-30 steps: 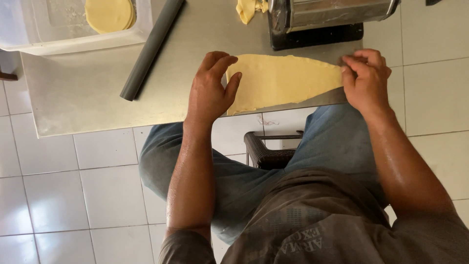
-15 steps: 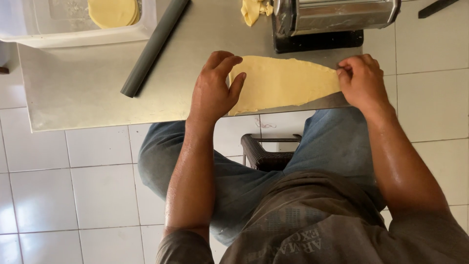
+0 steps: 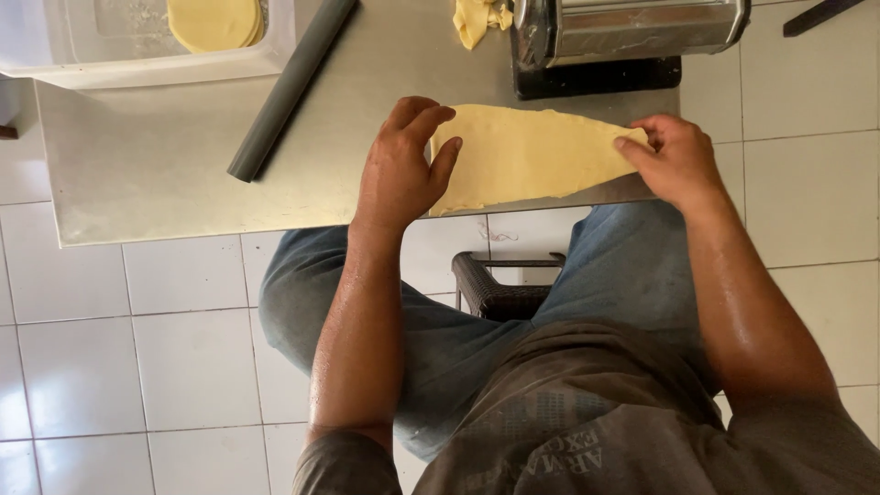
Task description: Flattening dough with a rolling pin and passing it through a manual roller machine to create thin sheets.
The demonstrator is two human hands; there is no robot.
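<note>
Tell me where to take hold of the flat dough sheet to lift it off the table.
Grip the dough sheet at its two short ends, one from each side, where the left hand and right hand already rest. It lies long, thin and flat, so it would probably sag if lifted mid-span.

Left hand (image 3: 400,165) flat, fingers spread; right hand (image 3: 674,160) pinching, both forearms extended.

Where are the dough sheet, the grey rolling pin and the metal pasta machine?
dough sheet (image 3: 527,156): head view, middle of the flat sheet.
grey rolling pin (image 3: 289,87): head view, mid-length.
metal pasta machine (image 3: 632,27): head view, shiny body.
</note>
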